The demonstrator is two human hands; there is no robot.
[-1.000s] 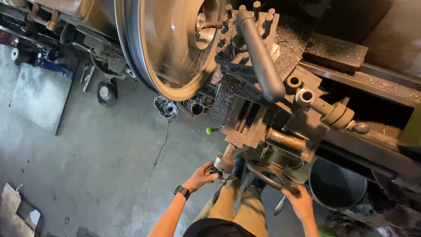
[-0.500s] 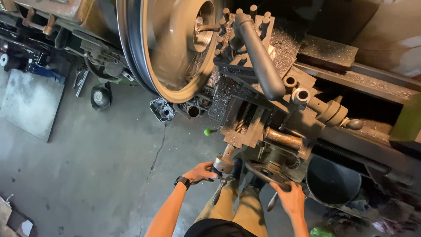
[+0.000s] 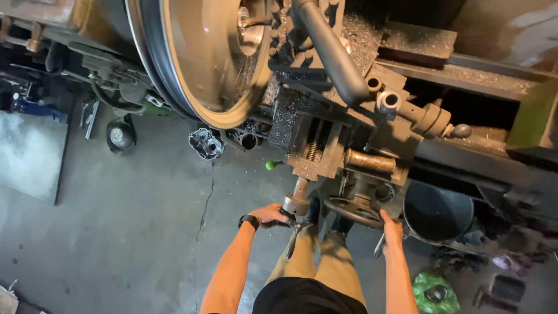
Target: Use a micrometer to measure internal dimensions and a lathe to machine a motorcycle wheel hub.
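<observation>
Floor: grey concrete (image 3: 116, 232), cracked and stained, running under a big dark lathe (image 3: 407, 134) that fills the upper part of the view.
Left hand: the left hand (image 3: 268, 215), a black watch (image 3: 249, 221) on its wrist, is wrapped shut around the crank handle (image 3: 293, 224) at the end of the cross-slide screw, just below the round metal dial collar (image 3: 296, 204).
Right hand: the right hand (image 3: 392, 228) is closed over the rim of the dark carriage handwheel (image 3: 354, 210), fingers curled on its right edge.
Between the hands: the person's tan trouser legs (image 3: 317, 261) stand right against the lathe's apron.
Above the grip: a brass-coloured cylinder (image 3: 372, 161) lies across the carriage; a small green knob (image 3: 270, 166) sticks out to the left.
Workpiece: a large round wheel rim (image 3: 197, 64) sits on the spindle, its face blurred.
Right side: a black bucket (image 3: 437, 212) stands just beside the handwheel, a green bag (image 3: 436, 292) on the floor below it.
Left side: a small caster wheel (image 3: 121, 136) rests on the floor near the machine's base.
</observation>
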